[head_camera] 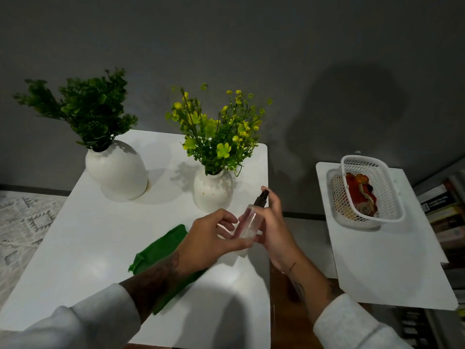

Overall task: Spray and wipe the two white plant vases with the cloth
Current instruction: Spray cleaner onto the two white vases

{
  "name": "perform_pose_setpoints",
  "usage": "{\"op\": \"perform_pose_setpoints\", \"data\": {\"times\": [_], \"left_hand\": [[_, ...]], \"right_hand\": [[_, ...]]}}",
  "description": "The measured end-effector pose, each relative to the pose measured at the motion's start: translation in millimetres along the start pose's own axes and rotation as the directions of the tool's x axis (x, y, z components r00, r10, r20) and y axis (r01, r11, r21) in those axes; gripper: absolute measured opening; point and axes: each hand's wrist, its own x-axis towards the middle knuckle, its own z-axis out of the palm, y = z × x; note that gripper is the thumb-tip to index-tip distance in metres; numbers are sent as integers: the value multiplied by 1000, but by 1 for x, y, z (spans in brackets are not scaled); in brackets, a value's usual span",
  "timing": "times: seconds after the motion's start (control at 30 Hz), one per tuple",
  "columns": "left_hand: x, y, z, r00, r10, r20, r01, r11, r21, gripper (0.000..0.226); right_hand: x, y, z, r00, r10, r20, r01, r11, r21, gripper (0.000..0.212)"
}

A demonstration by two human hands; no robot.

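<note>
Near the white table's [75,248] right edge, the right hand [275,229] gripped the clear spray bottle [247,224], forefinger on the pump, just beside the small white vase [214,193]. The left hand's [208,241] thumb touched the bottle's base, its fingers loosely curled; grip unclear. The large white vase [118,170] stood far-left, well apart. The green cloth [158,249] lay under the left wrist, with open tabletop to its left.

I stand in a home room: patterned rug [27,222] at left, stacked books [445,205] at right, large vase [117,170] and small vase [213,192] decorating the white table [75,248].
</note>
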Motion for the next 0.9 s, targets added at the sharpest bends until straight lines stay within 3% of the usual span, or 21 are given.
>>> {"op": "perform_pose_setpoints", "data": {"times": [0.1, 0.17, 0.27, 0.37, 0.47, 0.63, 0.8, 0.9], "left_hand": [[14, 3, -2, 998, -53, -40, 52, 998, -19, 42], [26, 2, -7, 986, -40, -159, 40, 999, -7, 32], [45, -3, -20, 906, -89, -415, 81, 996, -37, 19], [61, -6, -33, 828, -90, -554, 117, 993, 13, 27], [71, -3, -37, 839, -63, -540, 114, 992, 62, 41], [82, 4, -38, 875, 22, -484, 52, 989, 139, 34], [89, 4, -42, 883, 1, -469, 69, 989, 132, 34], [90, 3, -43, 884, -7, -467, 70, 990, 118, 35]], "right_hand": [[8, -5, -7, 997, -63, -35, 60, 995, -75, 49], [12, -11, -11, 999, -43, -13, 42, 999, -30, 47], [15, -23, -18, 999, -42, -13, 40, 994, -103, 54], [17, -27, -21, 991, -128, -38, 107, 934, -341, 75], [19, -24, -15, 975, -223, 12, 192, 808, -557, 87], [16, -19, 1, 914, -388, 120, 332, 541, -773, 72], [15, -17, 6, 895, -430, 117, 340, 489, -803, 68], [15, -17, -1, 892, -442, 96, 351, 541, -765, 69]]}}
